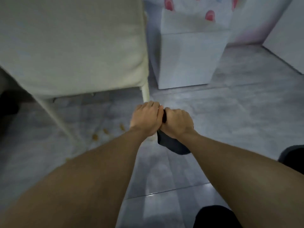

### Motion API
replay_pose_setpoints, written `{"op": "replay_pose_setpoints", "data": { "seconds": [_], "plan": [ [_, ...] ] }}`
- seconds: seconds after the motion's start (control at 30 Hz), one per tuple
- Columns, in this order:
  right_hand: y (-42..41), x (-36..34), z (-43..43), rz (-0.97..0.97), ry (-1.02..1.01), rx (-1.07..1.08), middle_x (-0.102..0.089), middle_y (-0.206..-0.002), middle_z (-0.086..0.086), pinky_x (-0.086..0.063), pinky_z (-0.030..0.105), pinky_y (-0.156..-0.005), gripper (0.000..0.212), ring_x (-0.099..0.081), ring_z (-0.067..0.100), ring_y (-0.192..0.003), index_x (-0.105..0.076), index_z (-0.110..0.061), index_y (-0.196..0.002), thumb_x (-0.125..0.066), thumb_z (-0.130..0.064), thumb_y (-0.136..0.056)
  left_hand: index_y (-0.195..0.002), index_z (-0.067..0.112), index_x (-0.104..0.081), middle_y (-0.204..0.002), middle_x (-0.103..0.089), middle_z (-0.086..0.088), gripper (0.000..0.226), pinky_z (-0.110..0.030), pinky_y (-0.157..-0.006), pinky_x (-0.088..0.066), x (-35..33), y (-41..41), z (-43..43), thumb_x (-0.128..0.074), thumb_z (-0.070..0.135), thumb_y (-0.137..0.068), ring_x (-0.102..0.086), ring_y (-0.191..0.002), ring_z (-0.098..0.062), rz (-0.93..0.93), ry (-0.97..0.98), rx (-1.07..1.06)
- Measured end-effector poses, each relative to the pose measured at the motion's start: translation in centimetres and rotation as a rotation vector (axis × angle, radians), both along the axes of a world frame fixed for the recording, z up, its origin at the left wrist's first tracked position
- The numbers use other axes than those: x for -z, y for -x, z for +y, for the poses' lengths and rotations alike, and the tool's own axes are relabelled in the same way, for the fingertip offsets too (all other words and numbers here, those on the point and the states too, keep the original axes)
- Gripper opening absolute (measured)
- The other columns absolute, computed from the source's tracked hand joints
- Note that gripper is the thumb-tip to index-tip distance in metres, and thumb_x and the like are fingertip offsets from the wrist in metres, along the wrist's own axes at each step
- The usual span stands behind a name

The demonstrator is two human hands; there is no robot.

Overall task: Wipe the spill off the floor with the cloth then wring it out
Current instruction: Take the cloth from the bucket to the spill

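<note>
A dark cloth (pixel 172 144) is held above the grey tiled floor (pixel 230 112), gripped by both hands side by side. My left hand (pixel 145 119) and my right hand (pixel 178 123) are closed around it, knuckles up, fists touching. One end of the cloth hangs below my right wrist; a sliver shows between the fists. Small brownish spots of spill (pixel 105 131) lie on the floor to the left of my hands, near a chair leg.
A cream cushioned chair (pixel 74 46) with white legs (pixel 145 94) stands at the left. A white box (pixel 189 55) with pink shapes stands behind my hands, a white wall panel (pixel 287 38) at the right. Dark shapes (pixel 215 217) sit at the bottom right.
</note>
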State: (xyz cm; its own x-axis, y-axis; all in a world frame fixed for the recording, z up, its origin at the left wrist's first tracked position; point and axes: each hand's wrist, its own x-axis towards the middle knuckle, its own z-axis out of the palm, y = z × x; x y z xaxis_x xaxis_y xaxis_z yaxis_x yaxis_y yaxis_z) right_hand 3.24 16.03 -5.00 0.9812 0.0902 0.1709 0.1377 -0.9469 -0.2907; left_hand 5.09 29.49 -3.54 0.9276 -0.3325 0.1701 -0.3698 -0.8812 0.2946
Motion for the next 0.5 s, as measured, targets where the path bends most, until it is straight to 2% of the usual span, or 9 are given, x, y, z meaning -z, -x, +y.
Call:
{"op": "replay_pose_setpoints", "data": {
  "seconds": [0.1,0.2,0.27,0.4,0.5],
  "plan": [
    [-0.3,1.1,8.1,0.029,-0.035,-0.156,-0.068,-0.072,0.012,-0.048,0.039,-0.056,0.017,-0.062,0.037,-0.061,-0.059,-0.010,-0.084,-0.061,-0.027,-0.087,-0.081,0.019,-0.045,-0.085,-0.063,-0.006,0.024,-0.033,-0.073,-0.028,1.4,1.5,8.6,-0.036,0.028,-0.102,-0.054,-0.077,-0.027,-0.078,-0.024,-0.134],
    [0.3,2.6,16.0,0.047,-0.090,-0.314,-0.070,-0.077,0.013,-0.041,0.037,-0.056,0.023,-0.064,0.039,-0.066,-0.062,-0.009,-0.090,-0.059,-0.031,-0.088,-0.081,0.015,-0.055,-0.083,-0.066,-0.006,0.033,-0.036,-0.072,-0.037,2.9,4.1,15.9,-0.032,0.031,-0.099,-0.060,-0.077,-0.029,-0.087,-0.008,-0.314],
    [1.3,3.9,20.8,0.079,-0.136,-0.412,-0.072,-0.080,0.013,-0.037,0.036,-0.058,0.031,-0.065,0.038,-0.069,-0.064,-0.009,-0.092,-0.054,-0.037,-0.084,-0.081,0.015,-0.056,-0.083,-0.067,-0.006,0.037,-0.040,-0.074,-0.042,4.2,6.1,20.0,-0.028,0.032,-0.097,-0.061,-0.078,-0.030,-0.069,-0.001,-0.417],
    [3.9,8.0,29.1,0.196,-0.199,-0.573,-0.073,-0.091,0.009,-0.049,0.041,-0.074,0.029,-0.067,0.034,-0.081,-0.065,-0.014,-0.105,-0.058,-0.037,-0.088,-0.087,0.014,-0.060,-0.089,-0.067,-0.006,0.046,-0.043,-0.083,-0.044,7.7,10.2,26.9,-0.021,0.035,-0.099,-0.062,-0.085,-0.030,-0.021,-0.069,-0.586],
    [5.4,12.3,33.0,0.245,-0.189,-0.690,-0.073,-0.088,0.010,-0.045,0.037,-0.065,0.027,-0.067,0.034,-0.078,-0.064,-0.013,-0.104,-0.061,-0.035,-0.090,-0.093,0.013,-0.063,-0.095,-0.068,-0.006,0.048,-0.042,-0.089,-0.043,11.3,12.7,30.5,-0.021,0.037,-0.100,-0.062,-0.090,-0.029,0.010,-0.143,-0.651]
  ]
}}
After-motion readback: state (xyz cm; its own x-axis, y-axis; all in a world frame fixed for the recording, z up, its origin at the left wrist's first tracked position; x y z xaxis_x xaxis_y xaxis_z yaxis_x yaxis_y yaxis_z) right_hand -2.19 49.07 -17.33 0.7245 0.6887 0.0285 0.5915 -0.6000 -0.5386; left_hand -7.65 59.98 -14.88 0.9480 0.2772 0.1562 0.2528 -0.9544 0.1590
